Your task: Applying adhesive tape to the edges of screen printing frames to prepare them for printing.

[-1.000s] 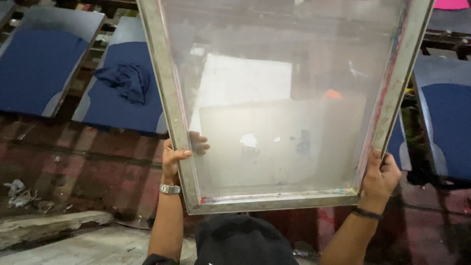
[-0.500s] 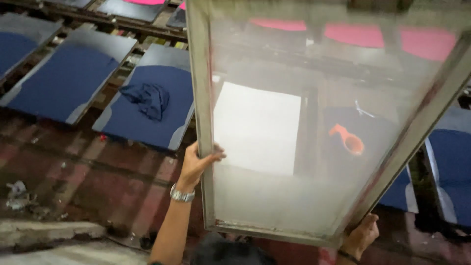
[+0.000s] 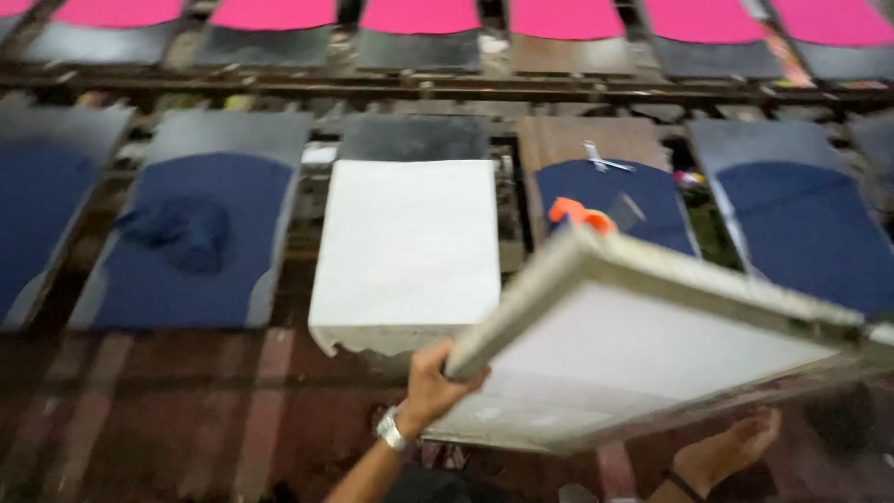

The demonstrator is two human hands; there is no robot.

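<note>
Whitish, perhaps paint-flecked frame [image 3: 652, 279]; white sheet [image 3: 405, 242]; navy shirts [image 3: 186, 242]; pink boards [image 3: 419, 14].

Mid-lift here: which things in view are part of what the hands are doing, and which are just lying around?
In hand:
- framed mesh screen
- left hand gripping its edge
- right hand beneath it

Lying about:
- white board
- crumpled navy cloth
- orange object
- pink boards

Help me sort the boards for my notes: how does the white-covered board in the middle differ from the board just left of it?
The white-covered board carries a flat, pale sheet; the left board wears dark blue cloth. The white one has a bare top, while the left one has a crumpled blue bundle lying on it. The white sheet's front edge hangs ragged; the blue cloth's front edge looks straight. Both lie flat in the same row.
</note>
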